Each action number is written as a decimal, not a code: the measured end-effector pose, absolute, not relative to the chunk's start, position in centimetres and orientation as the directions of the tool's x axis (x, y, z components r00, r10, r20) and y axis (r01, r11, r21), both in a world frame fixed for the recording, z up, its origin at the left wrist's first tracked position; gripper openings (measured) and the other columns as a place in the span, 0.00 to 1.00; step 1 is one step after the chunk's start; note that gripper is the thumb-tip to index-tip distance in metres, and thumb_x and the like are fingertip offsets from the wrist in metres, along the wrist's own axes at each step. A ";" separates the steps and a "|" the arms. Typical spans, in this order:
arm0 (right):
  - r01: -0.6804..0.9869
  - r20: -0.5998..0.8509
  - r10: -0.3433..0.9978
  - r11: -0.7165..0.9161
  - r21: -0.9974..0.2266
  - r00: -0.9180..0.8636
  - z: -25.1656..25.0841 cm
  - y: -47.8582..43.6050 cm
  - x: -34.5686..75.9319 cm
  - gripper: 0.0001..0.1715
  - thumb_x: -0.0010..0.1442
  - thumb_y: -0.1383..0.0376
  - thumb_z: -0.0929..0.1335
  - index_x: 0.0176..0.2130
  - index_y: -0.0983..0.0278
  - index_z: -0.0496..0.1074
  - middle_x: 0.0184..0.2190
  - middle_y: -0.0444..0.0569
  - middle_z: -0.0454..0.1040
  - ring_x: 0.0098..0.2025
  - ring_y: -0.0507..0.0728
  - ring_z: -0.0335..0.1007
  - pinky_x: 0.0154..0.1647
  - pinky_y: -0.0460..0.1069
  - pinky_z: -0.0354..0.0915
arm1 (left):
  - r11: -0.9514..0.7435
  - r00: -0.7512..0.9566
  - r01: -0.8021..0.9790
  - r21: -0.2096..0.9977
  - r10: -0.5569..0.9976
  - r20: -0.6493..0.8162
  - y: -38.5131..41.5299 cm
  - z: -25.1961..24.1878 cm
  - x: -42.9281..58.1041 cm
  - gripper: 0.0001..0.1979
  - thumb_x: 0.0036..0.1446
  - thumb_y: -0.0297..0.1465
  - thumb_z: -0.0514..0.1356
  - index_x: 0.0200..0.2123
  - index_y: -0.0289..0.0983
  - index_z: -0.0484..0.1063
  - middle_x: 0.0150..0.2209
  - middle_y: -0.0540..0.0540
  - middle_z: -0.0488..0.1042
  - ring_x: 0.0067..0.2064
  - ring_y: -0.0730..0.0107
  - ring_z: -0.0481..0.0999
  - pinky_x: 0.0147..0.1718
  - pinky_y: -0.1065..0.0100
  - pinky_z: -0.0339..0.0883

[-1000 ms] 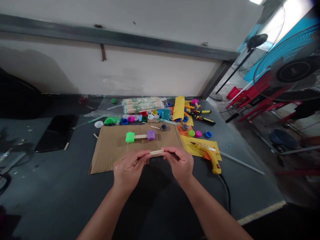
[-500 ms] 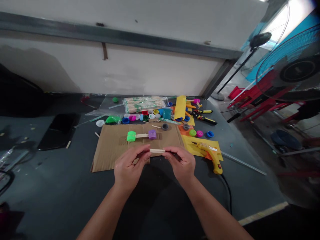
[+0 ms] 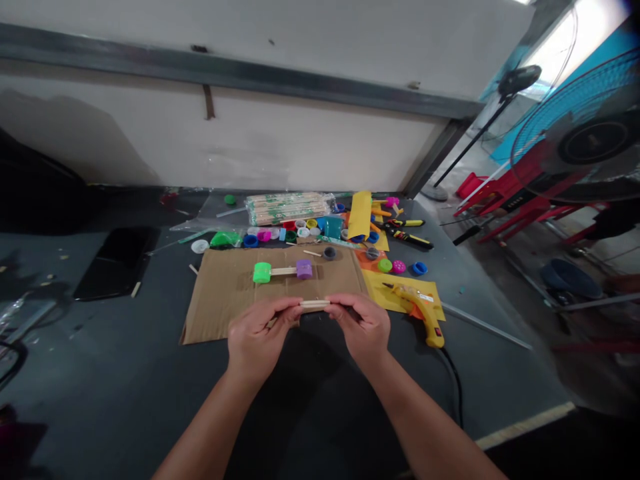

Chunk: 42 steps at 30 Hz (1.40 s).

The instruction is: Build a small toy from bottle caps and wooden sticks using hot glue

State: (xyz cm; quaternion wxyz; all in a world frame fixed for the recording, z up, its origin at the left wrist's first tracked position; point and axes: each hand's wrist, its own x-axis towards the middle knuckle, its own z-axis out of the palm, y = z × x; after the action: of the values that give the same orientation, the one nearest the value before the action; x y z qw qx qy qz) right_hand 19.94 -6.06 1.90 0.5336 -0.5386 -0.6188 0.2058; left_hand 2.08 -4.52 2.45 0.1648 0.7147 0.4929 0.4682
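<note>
Between my two hands is a short pale wooden stick piece (image 3: pixel 315 304), seemingly two sticks side by side. My left hand (image 3: pixel 260 337) pinches its left end, and my right hand (image 3: pixel 364 327) pinches the right end. Both hands hover at the near edge of a brown cardboard sheet (image 3: pixel 215 293). On that sheet, just beyond the fingers, lies a wooden stick bar (image 3: pixel 284 271) with a bright green cap (image 3: pixel 262 272) at one end and a purple cap (image 3: pixel 304 269) at the other. A dark round cap (image 3: pixel 329 253) rests farther back on the cardboard.
A yellow glue gun (image 3: pixel 420 308) with a black cord lies right of my right hand on yellow paper. Behind the cardboard are a bag of wooden sticks (image 3: pixel 290 207), several coloured bottle caps and cutters (image 3: pixel 407 235). A black phone (image 3: pixel 118 263) lies at left; a fan (image 3: pixel 595 143) stands right.
The held sticks look tilted very slightly between the fingers, their two edges now less distinct. Both hands keep nearly the same place.
</note>
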 end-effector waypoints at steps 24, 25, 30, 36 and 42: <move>0.508 0.536 0.837 0.418 -0.753 0.107 2.1 -6.0 19.8 0.04 0.58 0.67 0.71 0.36 0.60 0.78 0.30 0.45 0.80 0.30 0.53 0.76 0.32 0.46 0.70 | -0.482 0.074 0.496 0.722 0.852 0.518 -4.3 2.1 2.2 0.05 0.59 0.29 0.62 0.38 0.39 0.78 0.32 0.49 0.80 0.33 0.71 0.79 0.35 0.70 0.73; 0.502 0.525 0.844 0.409 -0.762 0.109 2.1 -6.0 19.8 0.04 0.58 0.66 0.71 0.36 0.61 0.78 0.30 0.45 0.80 0.30 0.53 0.75 0.32 0.46 0.69 | -0.486 0.078 0.500 0.716 0.850 0.522 -4.3 2.2 2.2 0.05 0.59 0.29 0.62 0.37 0.39 0.77 0.32 0.49 0.80 0.33 0.71 0.79 0.34 0.70 0.73; 0.476 0.498 0.858 0.387 -0.790 0.129 1.8 -6.1 19.8 0.03 0.58 0.66 0.71 0.36 0.61 0.77 0.30 0.45 0.80 0.30 0.52 0.75 0.32 0.45 0.69 | -0.501 0.104 0.495 0.710 0.846 0.523 -4.2 2.2 2.2 0.05 0.59 0.27 0.62 0.39 0.39 0.77 0.32 0.50 0.80 0.33 0.73 0.79 0.35 0.72 0.72; 0.467 0.500 0.856 0.393 -0.792 0.128 2.0 -6.2 19.8 0.03 0.57 0.67 0.72 0.36 0.61 0.77 0.29 0.45 0.79 0.29 0.52 0.74 0.31 0.45 0.69 | -0.513 0.102 0.465 0.721 0.840 0.532 -4.1 2.0 2.1 0.11 0.58 0.26 0.62 0.44 0.39 0.77 0.38 0.49 0.80 0.37 0.73 0.79 0.37 0.74 0.72; 0.442 0.517 0.851 0.429 -0.788 0.095 2.3 -5.9 19.8 0.04 0.57 0.69 0.71 0.36 0.61 0.76 0.28 0.45 0.78 0.29 0.52 0.73 0.31 0.46 0.69 | -0.534 0.116 0.489 0.690 0.823 0.556 -4.0 2.3 2.2 0.06 0.58 0.25 0.62 0.39 0.38 0.77 0.35 0.49 0.80 0.37 0.73 0.79 0.38 0.73 0.73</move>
State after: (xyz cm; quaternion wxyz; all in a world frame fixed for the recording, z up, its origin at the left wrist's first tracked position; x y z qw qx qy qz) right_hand 19.77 -5.91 2.28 0.5451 -0.5002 -0.6461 0.1877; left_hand 2.20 -4.02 2.27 0.1712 0.7270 0.4511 0.4886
